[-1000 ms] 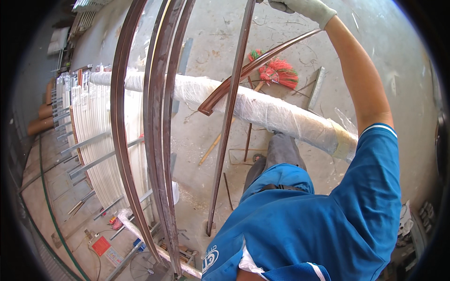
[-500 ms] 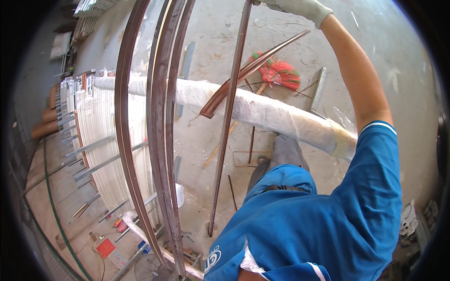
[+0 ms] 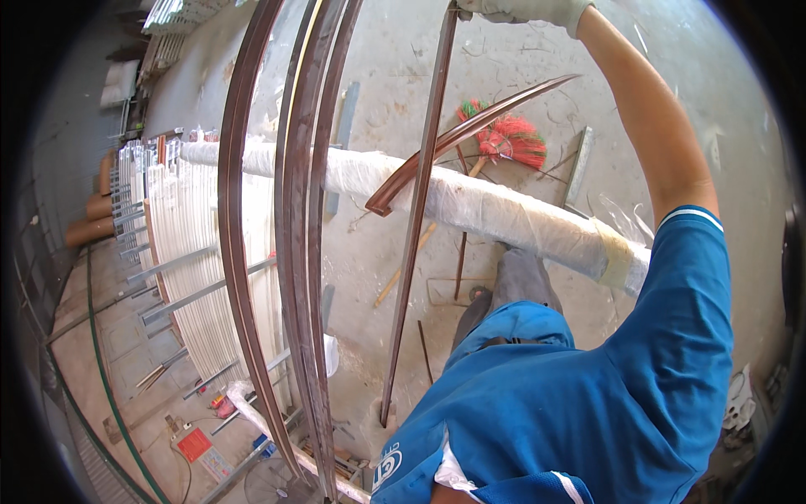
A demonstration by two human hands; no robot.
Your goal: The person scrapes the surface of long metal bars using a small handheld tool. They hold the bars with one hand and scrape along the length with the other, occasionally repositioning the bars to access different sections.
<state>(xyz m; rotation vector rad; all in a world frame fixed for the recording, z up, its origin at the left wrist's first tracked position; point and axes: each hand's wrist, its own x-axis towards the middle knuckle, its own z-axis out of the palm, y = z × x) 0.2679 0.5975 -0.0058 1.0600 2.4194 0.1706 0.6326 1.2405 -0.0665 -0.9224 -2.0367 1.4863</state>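
The long brown metal strip [image 3: 417, 218] has barely shifted since a moment ago; it stands nearly upright, lower end on the concrete floor [image 3: 504, 50]. The gloved right hand [image 3: 525, 10] stays clamped around its top. Behind lies a plastic-wrapped white bundle [image 3: 470, 202]; curved brown strips [image 3: 294, 210] rise left.

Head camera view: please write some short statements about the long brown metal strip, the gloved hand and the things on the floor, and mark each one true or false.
1. The right hand, in a light work glove, grips the top of the long brown metal strip. True.
2. The strip's lower end rests on the concrete floor. True.
3. The red and green broom hangs on a wall. False: it lies on the floor.
4. The long white wrapped bundle stands upright. False: it lies across the floor.
5. The person wears a blue shirt. True.
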